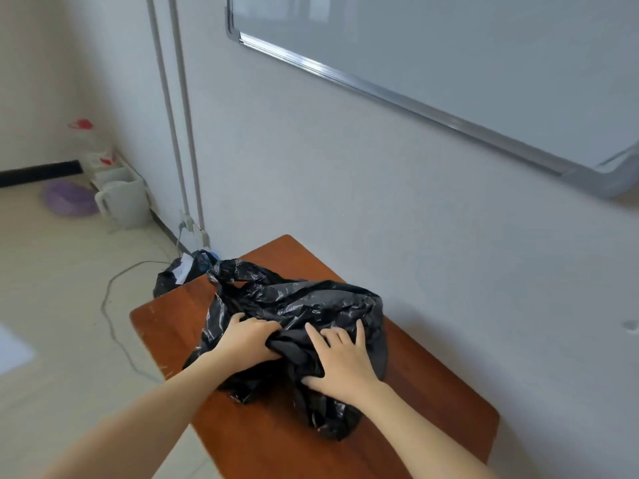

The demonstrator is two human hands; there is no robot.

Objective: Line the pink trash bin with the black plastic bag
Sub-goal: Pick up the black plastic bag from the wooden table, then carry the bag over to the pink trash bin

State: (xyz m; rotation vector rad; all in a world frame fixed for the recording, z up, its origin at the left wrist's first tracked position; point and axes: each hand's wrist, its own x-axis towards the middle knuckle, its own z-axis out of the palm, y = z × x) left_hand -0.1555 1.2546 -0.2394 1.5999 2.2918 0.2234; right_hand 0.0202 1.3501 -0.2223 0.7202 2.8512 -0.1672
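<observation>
A crumpled black plastic bag (297, 302) lies spread over the brown wooden table (166, 323), one handle loop pointing to the far left corner. My left hand (247, 338) is closed on a fold of the bag at its near left side. Flat on the bag's near middle lies my right hand (340, 361), fingers spread, thumb tucked under a fold. No pink trash bin shows in the head view; the bag hides whatever is under it.
A second black bag (179, 273) with white paper in it sits on the floor behind the table's far left corner. A grey cable (110, 305) trails across the floor. White containers (121, 202) and a purple basin (69, 198) stand by the wall. A whiteboard (449, 63) hangs above.
</observation>
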